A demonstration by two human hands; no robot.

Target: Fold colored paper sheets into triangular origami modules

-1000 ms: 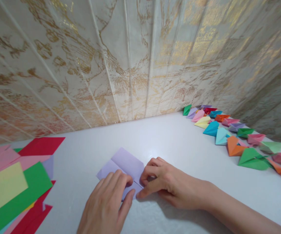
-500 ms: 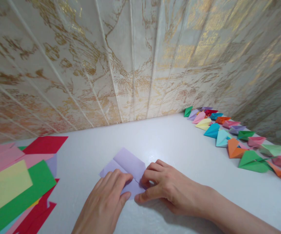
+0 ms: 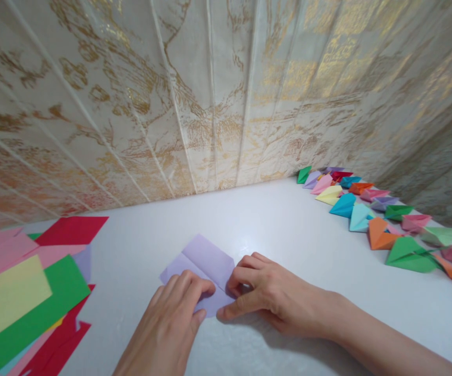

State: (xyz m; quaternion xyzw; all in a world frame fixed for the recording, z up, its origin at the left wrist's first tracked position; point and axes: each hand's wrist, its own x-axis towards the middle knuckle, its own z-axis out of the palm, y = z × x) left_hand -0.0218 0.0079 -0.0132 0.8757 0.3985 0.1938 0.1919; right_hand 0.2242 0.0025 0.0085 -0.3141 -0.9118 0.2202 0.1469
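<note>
A lilac sheet of paper (image 3: 210, 256) lies at a slant on the white table, with a crease running across its middle. My left hand (image 3: 174, 310) rests on its near left part, fingers bent and pressed together, the thumb at the near edge. At the right corner my right hand (image 3: 259, 292) pinches the sheet, its index finger curled and its thumb at the near edge. The fingers of both hands cover parts of the paper, so any fold beneath them is hidden.
Loose coloured sheets, among them a green sheet (image 3: 69, 279) and a red sheet (image 3: 74, 231), overlap at the left. Rows of folded paper pieces, including a green folded piece (image 3: 409, 256), line the table's right side. A gold-patterned curtain (image 3: 210, 104) hangs behind the table (image 3: 139, 224).
My left thumb has slid slightly left and down along the near edge of the paper. The right hand keeps nearly the same grip, and the view has shifted a little.
</note>
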